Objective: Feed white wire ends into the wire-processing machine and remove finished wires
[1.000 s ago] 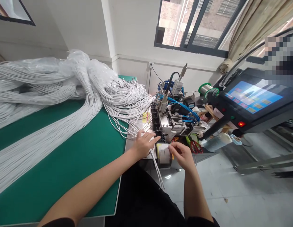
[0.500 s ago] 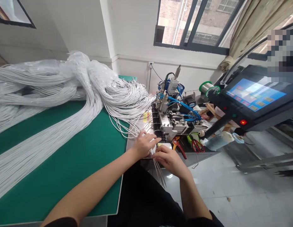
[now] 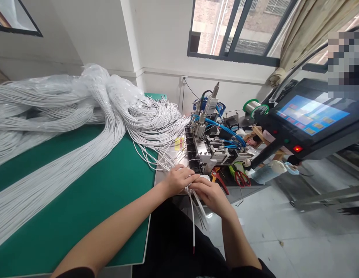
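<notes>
My left hand [image 3: 177, 179] lies at the front edge of the bench, its fingers curled over a small bunch of white wires [image 3: 193, 216] whose ends hang down past the edge. My right hand [image 3: 210, 194] is closed beside it, its fingers pinching those same wires where the two hands meet. Right behind the hands stands a small metal machine [image 3: 212, 144] with blue air hoses and a black row of wire slots. A huge bundle of white wires [image 3: 80, 127] spreads over the green mat [image 3: 89, 200] to the left.
A touch screen [image 3: 311, 116] on a black arm stands at the right. Red-handled scissors [image 3: 241, 178] and pliers [image 3: 220, 179] lie by the machine, with a spool of solder wire [image 3: 254, 107] behind. Window and curtain at the back; grey floor tiles lie below right.
My right hand moved left from a white-labelled block to meet my left hand at the wires. One wire now hangs lower below the hands.
</notes>
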`<action>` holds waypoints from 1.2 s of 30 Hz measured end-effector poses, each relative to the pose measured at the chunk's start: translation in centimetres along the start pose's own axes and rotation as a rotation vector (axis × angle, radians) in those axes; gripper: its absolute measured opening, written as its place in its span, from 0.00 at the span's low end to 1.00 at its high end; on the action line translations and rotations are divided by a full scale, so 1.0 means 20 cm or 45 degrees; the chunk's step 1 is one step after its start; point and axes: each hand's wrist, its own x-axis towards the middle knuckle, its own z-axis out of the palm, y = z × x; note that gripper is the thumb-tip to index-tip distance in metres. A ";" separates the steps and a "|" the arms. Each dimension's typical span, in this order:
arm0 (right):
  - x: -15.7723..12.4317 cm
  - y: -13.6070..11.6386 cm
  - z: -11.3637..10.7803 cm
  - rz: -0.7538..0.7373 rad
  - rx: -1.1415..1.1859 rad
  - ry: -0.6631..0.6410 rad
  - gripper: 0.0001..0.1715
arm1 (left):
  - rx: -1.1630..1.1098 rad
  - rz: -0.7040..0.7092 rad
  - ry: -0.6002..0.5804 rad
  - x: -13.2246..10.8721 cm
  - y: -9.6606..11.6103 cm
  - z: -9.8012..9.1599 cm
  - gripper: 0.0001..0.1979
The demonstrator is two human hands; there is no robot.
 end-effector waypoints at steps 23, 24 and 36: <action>-0.06 0.14 0.02 0.617 0.542 1.116 0.11 | 0.089 0.105 0.096 0.02 0.03 -0.03 0.11; -0.05 0.14 0.02 0.640 0.533 1.125 0.13 | 0.095 0.083 0.100 0.02 0.03 -0.03 0.09; -0.05 0.18 0.04 0.748 0.648 0.848 0.20 | 0.178 -0.194 -0.050 0.00 0.02 0.03 0.13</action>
